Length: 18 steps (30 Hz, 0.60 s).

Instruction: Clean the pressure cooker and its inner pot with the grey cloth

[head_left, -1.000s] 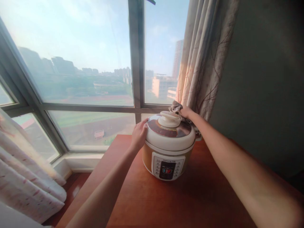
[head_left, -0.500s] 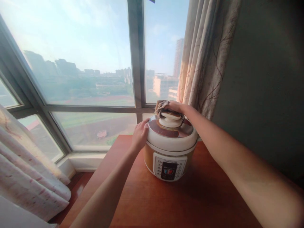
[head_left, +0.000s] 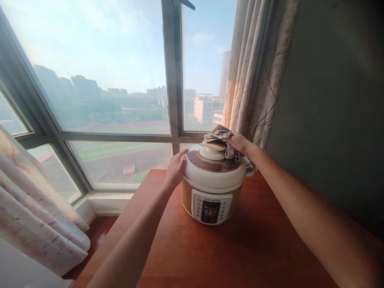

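A: Where's the cooker?
B: White-and-gold round electric cooker [head_left: 214, 178], just right of centre, lower half of frame. Sits on the reddish-brown wooden bench [head_left: 180, 256].

A: Orientation?
B: Upright, centreline vertical. Round body, no clear long axis sideways. White-framed black control panel [head_left: 211, 210] faces the bottom of frame, slightly left. Cream mushroom-shaped lid knob [head_left: 211, 153] points up.

A: Hands?
B: One either side, cooker between them. Left hand [head_left: 176, 169] lies against the left edge of the lid, touching. Far fingers hidden, can't tell how wide it's spread.

A: Right?
B: Right hand [head_left: 240, 143] is pinched on a crumpled grey-brown cloth [head_left: 219, 134], above and right of the knob. Forearm comes in from lower right.

A: Cloth lie?
B: Bunched over the knob top, peak upward; one fold hangs down the knob's right side toward the shiny lid top. Can't tell if that fold touches the lid.

A: Behind?
B: Grey-framed window [head_left: 175, 80], pale patterned curtain [head_left: 261, 68] upper right.
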{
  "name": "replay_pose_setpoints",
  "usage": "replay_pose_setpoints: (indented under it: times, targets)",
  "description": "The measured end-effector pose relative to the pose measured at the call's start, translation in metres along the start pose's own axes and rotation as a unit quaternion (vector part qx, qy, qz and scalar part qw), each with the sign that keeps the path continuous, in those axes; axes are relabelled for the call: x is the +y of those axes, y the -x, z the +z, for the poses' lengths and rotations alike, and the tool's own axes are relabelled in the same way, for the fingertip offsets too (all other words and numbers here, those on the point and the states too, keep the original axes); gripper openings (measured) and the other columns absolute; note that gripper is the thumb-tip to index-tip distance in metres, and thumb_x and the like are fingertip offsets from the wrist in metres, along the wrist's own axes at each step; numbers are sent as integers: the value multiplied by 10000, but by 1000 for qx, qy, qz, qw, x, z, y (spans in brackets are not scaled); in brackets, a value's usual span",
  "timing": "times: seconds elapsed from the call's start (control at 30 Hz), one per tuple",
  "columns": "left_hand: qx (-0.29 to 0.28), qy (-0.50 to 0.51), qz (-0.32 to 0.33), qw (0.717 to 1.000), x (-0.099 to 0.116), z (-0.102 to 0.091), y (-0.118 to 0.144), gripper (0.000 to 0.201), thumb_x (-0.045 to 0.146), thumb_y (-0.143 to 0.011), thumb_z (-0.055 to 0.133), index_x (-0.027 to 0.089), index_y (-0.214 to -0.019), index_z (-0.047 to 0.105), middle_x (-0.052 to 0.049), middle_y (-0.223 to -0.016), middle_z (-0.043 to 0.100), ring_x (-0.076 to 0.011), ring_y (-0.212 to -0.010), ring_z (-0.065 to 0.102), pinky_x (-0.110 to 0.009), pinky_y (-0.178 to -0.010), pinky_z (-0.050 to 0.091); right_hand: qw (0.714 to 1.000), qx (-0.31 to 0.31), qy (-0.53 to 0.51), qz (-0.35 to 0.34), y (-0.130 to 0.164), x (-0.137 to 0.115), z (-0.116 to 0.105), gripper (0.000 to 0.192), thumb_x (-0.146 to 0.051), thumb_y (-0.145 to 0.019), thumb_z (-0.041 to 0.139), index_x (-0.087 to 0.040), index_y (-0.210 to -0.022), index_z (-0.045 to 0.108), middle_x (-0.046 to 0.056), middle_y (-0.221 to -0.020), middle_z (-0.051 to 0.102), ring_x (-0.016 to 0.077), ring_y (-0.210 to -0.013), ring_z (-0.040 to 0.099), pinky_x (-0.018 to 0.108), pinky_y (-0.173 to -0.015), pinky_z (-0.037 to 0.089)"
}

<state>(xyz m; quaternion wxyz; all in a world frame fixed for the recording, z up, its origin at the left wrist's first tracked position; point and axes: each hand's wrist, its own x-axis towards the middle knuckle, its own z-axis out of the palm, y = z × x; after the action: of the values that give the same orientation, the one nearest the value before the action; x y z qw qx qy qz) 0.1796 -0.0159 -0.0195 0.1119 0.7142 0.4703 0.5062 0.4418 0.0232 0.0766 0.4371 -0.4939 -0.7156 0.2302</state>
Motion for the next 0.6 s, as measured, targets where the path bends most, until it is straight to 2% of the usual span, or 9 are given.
replay_pose_setpoints:
  times: [0.17,0.3,0.43,0.6]
  targets:
    - [6,-3,-3,1000,2,0,1,537,410,-978,267,176,-1318,610,-100,-1325,649,-275,-1253,559,-450,-1093,398,999,45,19,21,28,15,-20,233,-223,-757,630,-153,-944,749,55,-969,761,266,-997,666,378,-928,499]
    - [15,-12,-12,1000,1,2,0,526,412,-977,265,210,-1317,611,-75,-1317,655,-274,-1249,555,-459,-1085,400,998,49,39,17,40,13,-26,190,-245,-742,644,-161,-881,743,57,-928,756,273,-992,652,378,-923,490]
    - [17,-15,-15,1000,1,4,0,526,411,-972,264,213,-1316,608,-69,-1322,651,-267,-1260,546,-451,-1093,394,999,24,-12,30,26,-2,-16,241,-232,-758,581,-148,-939,715,42,-925,742,235,-949,643,332,-887,489]
    - [11,-10,-15,1000,0,3,0,516,398,-973,272,208,-1322,601,-75,-1334,643,-263,-1264,548,-447,-1101,390,996,2,-16,90,-13,-18,3,203,-231,-750,568,-139,-888,687,39,-731,693,210,-755,614,310,-738,504]
